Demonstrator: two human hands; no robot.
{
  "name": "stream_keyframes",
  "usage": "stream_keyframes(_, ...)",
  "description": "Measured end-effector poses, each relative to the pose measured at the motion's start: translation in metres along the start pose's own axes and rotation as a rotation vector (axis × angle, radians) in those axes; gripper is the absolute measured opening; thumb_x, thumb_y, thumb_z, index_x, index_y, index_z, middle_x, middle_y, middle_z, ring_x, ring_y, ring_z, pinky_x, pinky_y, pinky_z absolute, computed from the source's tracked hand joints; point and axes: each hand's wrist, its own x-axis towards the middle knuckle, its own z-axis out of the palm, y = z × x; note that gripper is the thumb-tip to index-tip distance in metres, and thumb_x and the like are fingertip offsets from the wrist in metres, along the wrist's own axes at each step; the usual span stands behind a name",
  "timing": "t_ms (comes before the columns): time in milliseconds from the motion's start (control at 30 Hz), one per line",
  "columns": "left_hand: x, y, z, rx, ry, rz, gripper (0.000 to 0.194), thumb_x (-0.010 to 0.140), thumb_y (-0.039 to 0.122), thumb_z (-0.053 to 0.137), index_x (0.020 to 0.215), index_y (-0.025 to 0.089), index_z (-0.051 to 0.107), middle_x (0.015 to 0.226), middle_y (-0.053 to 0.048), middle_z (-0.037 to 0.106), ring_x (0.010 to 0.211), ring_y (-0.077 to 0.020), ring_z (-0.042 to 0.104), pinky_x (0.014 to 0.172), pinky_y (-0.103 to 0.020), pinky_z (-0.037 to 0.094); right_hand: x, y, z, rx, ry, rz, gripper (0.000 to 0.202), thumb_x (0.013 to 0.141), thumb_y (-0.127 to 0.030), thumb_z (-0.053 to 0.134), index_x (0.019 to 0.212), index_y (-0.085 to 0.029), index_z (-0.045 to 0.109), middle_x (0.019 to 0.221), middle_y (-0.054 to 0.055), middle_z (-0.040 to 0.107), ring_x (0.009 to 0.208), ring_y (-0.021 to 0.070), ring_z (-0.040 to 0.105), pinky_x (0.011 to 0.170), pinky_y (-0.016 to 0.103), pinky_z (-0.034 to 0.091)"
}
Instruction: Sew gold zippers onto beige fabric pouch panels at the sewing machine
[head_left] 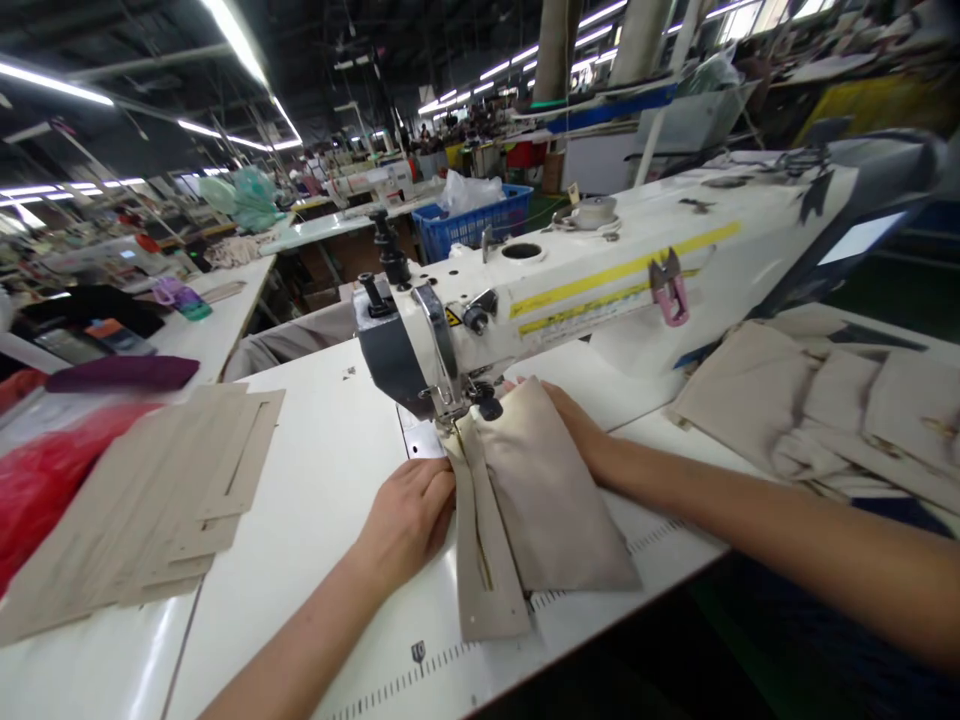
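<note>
A beige fabric piece (pixel 559 500) and a narrow beige strip with a zipper (pixel 476 540) lie under the needle area of a white sewing machine (pixel 630 270). At the strip's upper left edge rests my left hand (pixel 409 515), its fingers curled together against the fabric beside the metal needle plate (pixel 421 440). My right hand (pixel 566 415) reaches behind the beige fabric near the presser foot; the fabric and machine head hide most of its fingers. Whether it grips the cloth cannot be seen.
Flat beige pieces (pixel 165 490) are spread at the left beside red plastic (pixel 67 470). Beige sewn pieces (pixel 795 400) are piled at the right. Pink-handled snippers (pixel 669 290) hang on the machine arm. A blue crate (pixel 472 220) stands behind.
</note>
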Motion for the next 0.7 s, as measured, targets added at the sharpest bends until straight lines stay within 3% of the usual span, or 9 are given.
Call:
stream_keyframes(100,0.001,0.0,0.001,0.017,-0.01,-0.065,0.024,0.084,0.01,0.039,0.1,0.015,0.056,0.101,-0.012,0.063,0.096,-0.0222,0.058,0.081,-0.038,0.049,-0.002,0.0,-0.001,0.044,-0.022,-0.019,0.029,0.078,-0.028,0.06,0.102,-0.011,0.063,0.109,0.016,0.062,0.103,0.029,0.055,0.094,0.043,0.039)
stream_keyframes(200,0.005,0.0,0.006,0.114,-0.012,-0.114,0.021,0.081,0.009,0.041,0.087,0.014,0.061,0.094,-0.012,0.065,0.103,-0.027,0.055,0.081,-0.041,0.048,-0.006,-0.006,-0.008,0.105,-0.017,-0.01,0.02,0.078,-0.027,0.054,0.084,-0.013,0.065,0.093,0.013,0.066,0.087,0.0259,0.059,0.083,0.038,0.045)
stream_keyframes(300,0.01,0.002,0.008,0.194,-0.048,-0.146,0.017,0.077,0.007,0.046,0.075,0.014,0.06,0.085,-0.011,0.065,0.093,-0.0275,0.057,0.075,-0.042,0.047,-0.008,-0.012,-0.019,0.402,0.005,0.16,0.029,0.077,-0.03,0.052,0.097,-0.014,0.063,0.087,0.009,0.067,0.079,0.0226,0.06,0.072,0.034,0.047)
stream_keyframes(400,0.013,0.004,0.008,0.225,-0.062,-0.156,0.017,0.076,0.006,0.046,0.072,0.015,0.059,0.08,-0.009,0.065,0.084,-0.0251,0.056,0.073,-0.041,0.045,-0.005,-0.014,-0.029,0.805,-0.138,0.389,0.044,0.079,-0.039,0.051,0.116,-0.017,0.055,0.072,0.002,0.064,0.062,0.0173,0.058,0.057,0.027,0.046)
stream_keyframes(500,0.013,0.004,0.009,0.249,-0.033,-0.152,0.017,0.077,0.006,0.046,0.073,0.015,0.06,0.081,-0.01,0.065,0.081,-0.0249,0.055,0.072,-0.041,0.044,0.002,-0.012,-0.035,0.978,-0.166,0.538,0.049,0.082,-0.045,0.049,0.123,-0.019,0.052,0.067,0.0,0.06,0.054,0.0133,0.054,0.047,0.022,0.041)
stream_keyframes(567,0.012,0.002,0.011,0.259,-0.016,-0.135,0.017,0.076,0.006,0.046,0.074,0.015,0.06,0.082,-0.01,0.065,0.081,-0.0254,0.054,0.071,-0.041,0.044,0.006,-0.01,-0.037,0.946,-0.137,0.532,0.047,0.082,-0.044,0.047,0.12,-0.018,0.054,0.069,0.0,0.061,0.056,0.0129,0.054,0.048,0.022,0.041)
stream_keyframes(700,0.01,0.0,0.013,0.267,0.017,-0.1,0.019,0.077,0.006,0.044,0.074,0.016,0.059,0.084,-0.01,0.065,0.081,-0.0256,0.054,0.071,-0.04,0.043,0.013,-0.008,-0.038,0.646,-0.205,0.264,0.031,0.079,-0.033,0.048,0.09,-0.013,0.068,0.073,0.002,0.065,0.07,0.0174,0.06,0.06,0.025,0.046)
